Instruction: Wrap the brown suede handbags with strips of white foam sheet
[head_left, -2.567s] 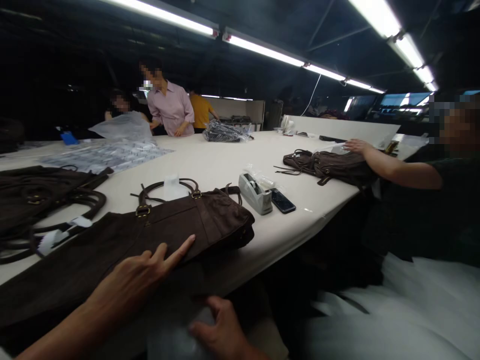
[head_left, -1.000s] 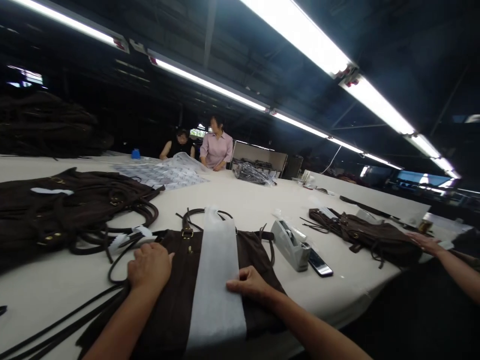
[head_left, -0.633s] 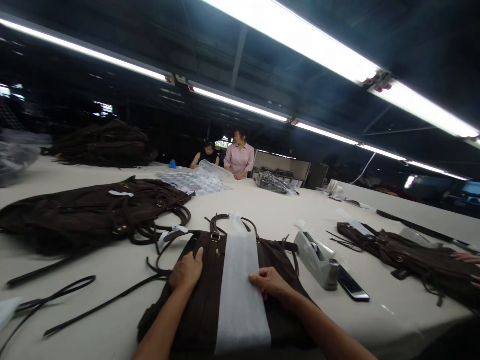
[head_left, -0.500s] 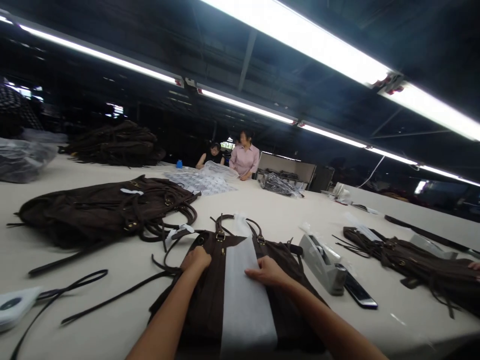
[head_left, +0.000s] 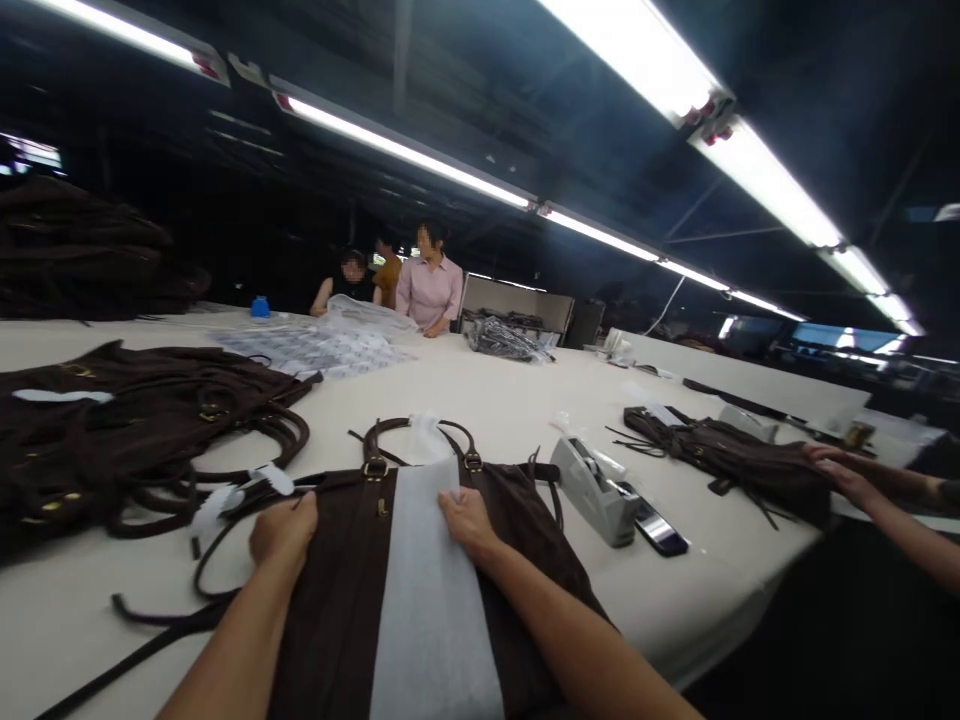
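Observation:
A dark brown suede bag (head_left: 341, 600) lies flat on the white table (head_left: 487, 400) right in front of me. A white strip of thin foam sheet (head_left: 427, 590) runs lengthwise down its middle. My left hand (head_left: 283, 533) presses on the bag's upper left part, near its strap, fingers curled. My right hand (head_left: 466, 520) rests flat on the sheet's right edge near the top. The bag's handles with brass buckles (head_left: 375, 467) point away from me.
A pile of brown bags (head_left: 112, 430) lies at left. A grey tape dispenser (head_left: 596, 490) and a phone (head_left: 658, 527) sit to the right. A co-worker's hands (head_left: 840, 475) rest on another brown bag (head_left: 727, 455). Several people (head_left: 429, 290) stand at the far end by plastic wrapping.
The white sheet has come to lie on the bag. My right hand slid up the sheet's right edge toward the handles; my left hand stays on the bag's left side. My view swung right.

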